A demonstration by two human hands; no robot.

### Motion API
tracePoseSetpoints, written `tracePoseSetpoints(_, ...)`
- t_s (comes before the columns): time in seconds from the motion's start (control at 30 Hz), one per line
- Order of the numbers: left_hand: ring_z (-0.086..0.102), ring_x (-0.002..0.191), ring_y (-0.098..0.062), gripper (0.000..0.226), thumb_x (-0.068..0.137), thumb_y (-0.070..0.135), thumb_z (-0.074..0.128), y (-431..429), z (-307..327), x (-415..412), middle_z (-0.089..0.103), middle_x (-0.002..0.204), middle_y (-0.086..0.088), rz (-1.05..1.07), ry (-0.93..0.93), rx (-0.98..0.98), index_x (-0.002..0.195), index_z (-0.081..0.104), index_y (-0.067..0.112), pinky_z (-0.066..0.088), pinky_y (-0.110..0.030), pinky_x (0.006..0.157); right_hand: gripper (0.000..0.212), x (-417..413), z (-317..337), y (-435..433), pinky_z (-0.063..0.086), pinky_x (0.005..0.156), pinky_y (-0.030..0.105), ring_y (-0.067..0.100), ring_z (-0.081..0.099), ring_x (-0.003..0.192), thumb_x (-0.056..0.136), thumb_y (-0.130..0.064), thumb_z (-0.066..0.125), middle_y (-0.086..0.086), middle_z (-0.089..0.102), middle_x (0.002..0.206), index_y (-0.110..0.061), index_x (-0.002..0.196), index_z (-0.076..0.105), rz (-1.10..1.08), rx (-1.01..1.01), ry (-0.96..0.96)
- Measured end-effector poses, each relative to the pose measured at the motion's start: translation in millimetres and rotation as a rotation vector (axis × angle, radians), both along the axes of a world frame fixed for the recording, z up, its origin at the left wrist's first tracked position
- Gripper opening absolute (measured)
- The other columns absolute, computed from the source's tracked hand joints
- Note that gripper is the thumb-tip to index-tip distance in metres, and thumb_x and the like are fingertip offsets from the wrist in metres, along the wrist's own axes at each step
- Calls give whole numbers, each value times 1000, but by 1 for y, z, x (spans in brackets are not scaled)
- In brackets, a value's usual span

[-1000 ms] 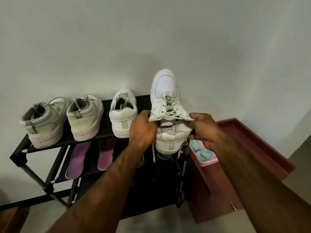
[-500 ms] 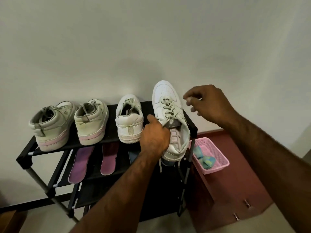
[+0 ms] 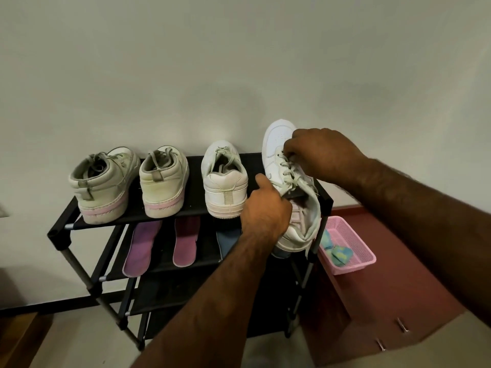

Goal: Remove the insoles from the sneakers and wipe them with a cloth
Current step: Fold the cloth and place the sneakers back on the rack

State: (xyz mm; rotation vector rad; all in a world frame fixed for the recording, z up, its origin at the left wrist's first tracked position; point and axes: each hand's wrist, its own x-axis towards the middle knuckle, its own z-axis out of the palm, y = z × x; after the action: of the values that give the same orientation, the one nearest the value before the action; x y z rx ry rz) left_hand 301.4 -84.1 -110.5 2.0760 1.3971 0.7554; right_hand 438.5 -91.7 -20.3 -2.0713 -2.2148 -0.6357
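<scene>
You are holding the white sneaker (image 3: 277,144) at the right end of the shoe rack (image 3: 63,232), on its top shelf. Its long axis is running away from you: the heel is hanging over the rack's front edge, and the toe is pointing up and back past the rack's rear edge, towards the wall.

Your left hand (image 3: 265,211) is gripping the sneaker at its mouth, fingers curled round the collar and thumb lifted. Your right hand (image 3: 321,152) is sitting further along that axis, pinching the laces (image 3: 288,179) near the toe end of the lacing.

The sneaker's insole is lying hidden inside, so the opening under your left hand is the way in. That hand is the nearer one. I judge you are loosening the lacing first, and the reach inside will be running heel to toe.

Three loose insoles (image 3: 140,248) are lying on the rack's second shelf, below the other sneakers (image 3: 164,181). The cloth (image 3: 337,253) is waiting in the pink basket (image 3: 356,266), just beside the rack's right end.
</scene>
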Motion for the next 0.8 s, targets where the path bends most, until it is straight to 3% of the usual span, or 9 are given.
tracePoseSetpoints(0.07,62,84,-32,34,94,18,50,1,-1,-2,64,99,-12,-10,-17,9,121,30,10,49,-42,72,17,-1,-1,3,43,65,35,30,62,87,94,-24,56,4,62,103,-17,108,64,-10,14,-57)
tracePoseSetpoints(0.1,62,84,-33,32,94,17,50,0,0,-3,64,98,-13,-16,-30,13,118,30,11,51,-43,73,16,2,-1,5,44,65,35,31,62,85,92,-25,56,5,64,99,-14,102,64,-27,41,16)
tracePoseSetpoints(0.23,65,86,-36,27,94,16,50,-1,0,-4,66,98,-14,-24,-73,-11,112,30,13,55,-49,79,8,18,-16,3,59,77,40,21,72,77,85,-20,64,-2,74,77,-19,82,71,-110,219,914)
tracePoseSetpoints(0.3,64,89,-37,28,93,15,50,1,2,-4,65,100,-14,-15,-75,-24,113,31,12,54,-48,81,8,20,-22,1,63,76,46,20,75,75,88,-13,68,2,75,83,-18,88,73,-58,189,1108)
tracePoseSetpoints(0.37,63,89,-36,29,92,14,50,1,2,-4,64,100,-13,-15,-70,-30,114,31,11,52,-44,78,16,20,-20,-3,63,76,46,16,73,77,88,-10,69,-3,73,92,-24,95,71,42,145,1022)
tracePoseSetpoints(0.5,56,85,-31,32,94,17,50,1,0,-1,59,98,-10,-10,-48,-29,118,31,10,44,-39,74,19,16,-11,-11,51,88,38,20,65,98,92,-25,69,-3,66,114,-32,109,75,123,42,495)
tracePoseSetpoints(0.63,57,84,-31,35,94,17,50,0,1,0,59,97,-9,-8,-24,-26,122,30,9,44,-40,73,23,3,-18,-12,50,72,39,33,64,85,99,-29,57,0,56,128,-20,114,71,93,74,89)
tracePoseSetpoints(0.7,60,85,-34,36,94,16,50,-1,1,-1,62,98,-12,-17,-13,-16,123,30,9,47,-42,73,20,4,-20,-10,49,67,41,34,61,76,97,-27,56,4,55,123,-15,108,68,83,137,99)
tracePoseSetpoints(0.8,61,87,-35,34,94,16,50,-2,1,0,62,99,-12,-18,-23,-25,120,30,9,46,-41,73,9,12,-25,-7,40,76,32,21,59,85,90,-28,62,-2,56,109,-21,92,67,-81,243,554)
